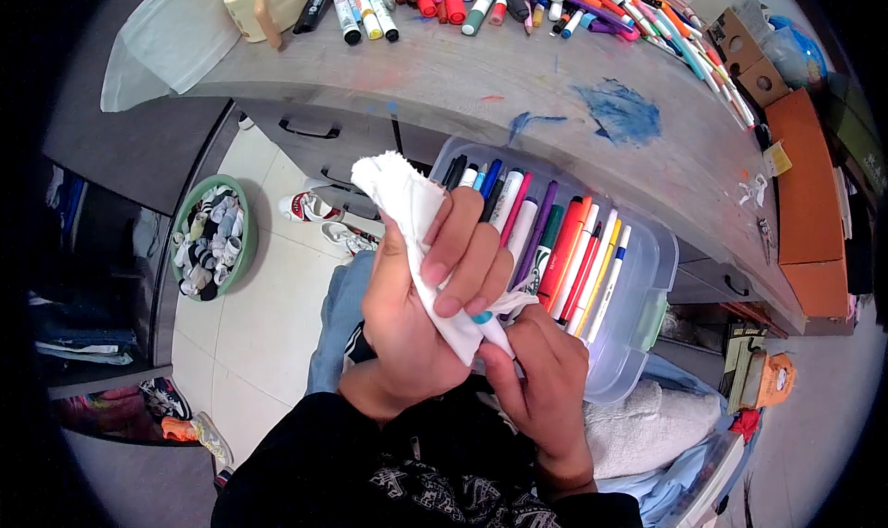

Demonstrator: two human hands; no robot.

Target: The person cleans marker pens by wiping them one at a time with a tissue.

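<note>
My left hand (398,315) is closed around a crumpled white tissue (396,184), which sticks up past the fingers. The tissue is wrapped about a white marker (497,335) with a teal band; most of the marker is hidden. Its lower end is pinched by my right hand (546,380), close beside the left. Just beyond my hands, a clear plastic bin (638,343) holds a row of markers and pens, among them a thick red marker (560,255) and a dark green one (546,241).
A desk (444,84) with blue stains curves across the front. Many loose markers (453,5) and a cream mug (264,5) stand on it. A green basket of socks (248,250) and sneakers (310,207) are on the floor at left. An orange cardboard box (809,213) is at right.
</note>
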